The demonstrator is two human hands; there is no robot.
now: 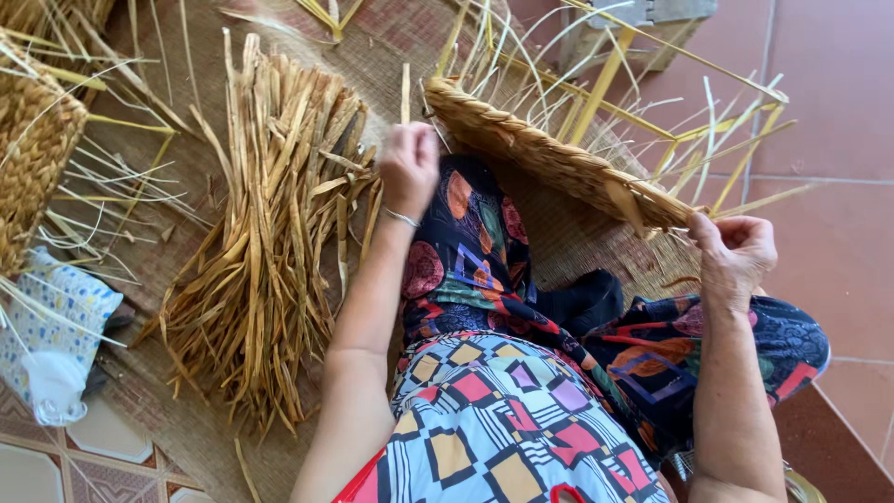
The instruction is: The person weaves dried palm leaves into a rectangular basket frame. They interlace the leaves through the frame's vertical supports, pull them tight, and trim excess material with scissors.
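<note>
While my knees prop the half-woven basket (559, 168) over the mat's (186, 428) far edge, I am mid-weave.
My left hand (408, 168) is clenched on a dried strand (405, 93) beside the straw bundle (265, 242); my right hand (738, 253) grips the braided rim; next, I judge, that strand needs threading between the upright stakes (605, 84).

A single view comes from a camera worn on the person's head, facing steeply down over the lap and close to both arms; the left hand (408, 168) sits near the centre and the right hand (738, 253) toward the right edge; the far side reaches a half-woven basket (549, 163) and tiled floor (829, 84), the left side a pile of dried straw (265, 233) on a woven mat (186, 419); no second view shares the scene
</note>
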